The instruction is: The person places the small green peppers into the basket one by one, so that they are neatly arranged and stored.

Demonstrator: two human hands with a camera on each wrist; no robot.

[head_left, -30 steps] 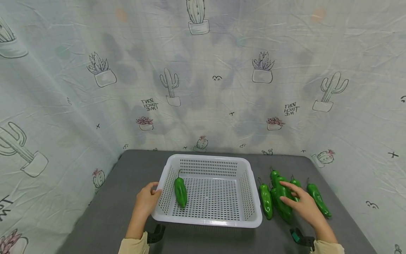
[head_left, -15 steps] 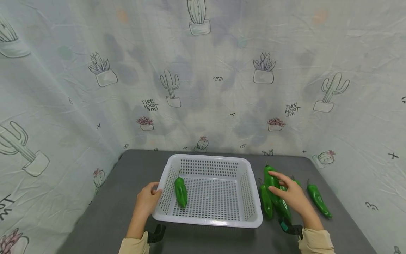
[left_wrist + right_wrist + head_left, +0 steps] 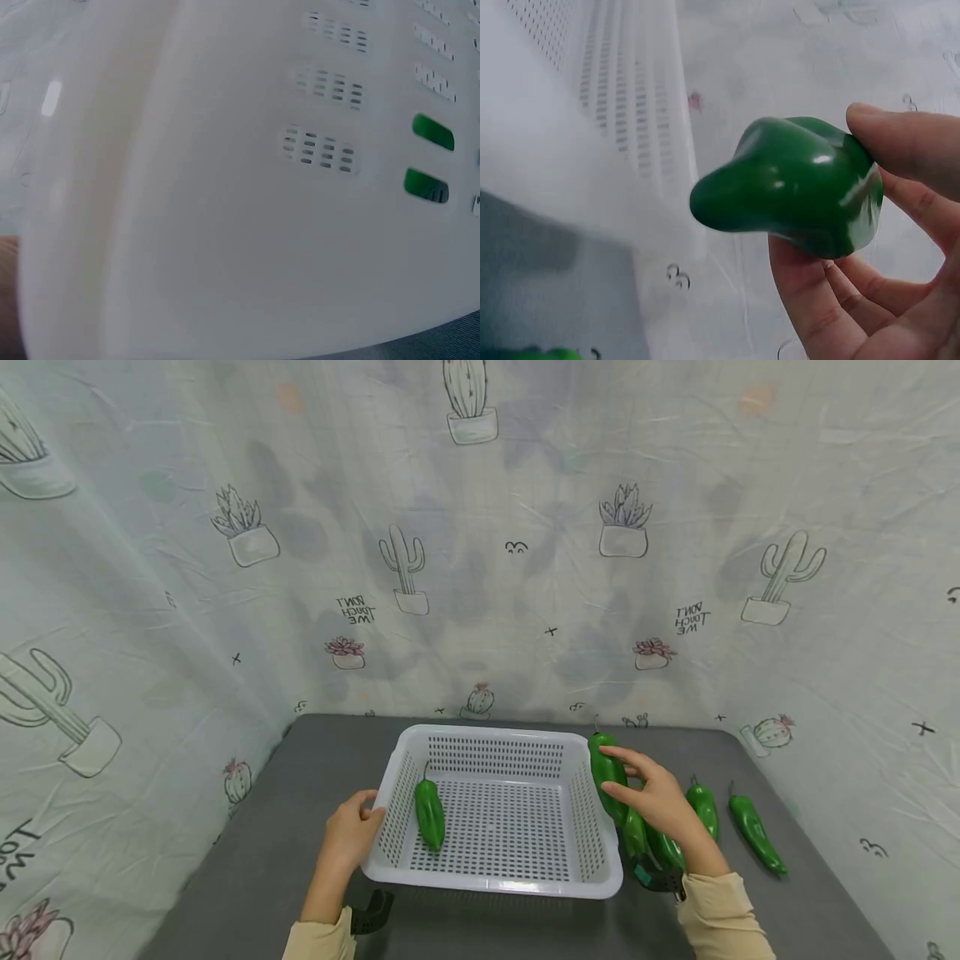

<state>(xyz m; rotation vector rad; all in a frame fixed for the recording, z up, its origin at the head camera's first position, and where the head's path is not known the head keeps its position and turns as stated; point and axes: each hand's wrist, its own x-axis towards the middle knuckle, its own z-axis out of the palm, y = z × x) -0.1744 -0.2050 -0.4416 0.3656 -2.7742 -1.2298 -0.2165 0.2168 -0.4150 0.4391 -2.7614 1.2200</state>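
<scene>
A white perforated plastic basket (image 3: 491, 887) stands mid-table, with one green chili pepper (image 3: 429, 816) inside near its left wall. My left hand (image 3: 351, 831) grips the basket's left rim; the left wrist view is mostly filled by the basket's outer wall (image 3: 210, 217). Between thumb and fingers, my right hand (image 3: 652, 789) holds another green pepper (image 3: 606, 770), which overlaps the basket's right rim in the head view. Seen from the right wrist, that pepper (image 3: 802, 187) points its blunt tip toward the basket's side (image 3: 630, 112).
Beyond the basket's right side, several green peppers lie on the grey table (image 3: 525, 935), among them one pepper (image 3: 702, 810) by the right forearm and another pepper (image 3: 756, 833) farther right. A cactus-print curtain (image 3: 480, 568) hangs behind and at both sides.
My right hand has picked up a pepper from the pile and carried it left to the basket's right rim. The left hand and basket stay in place.
</scene>
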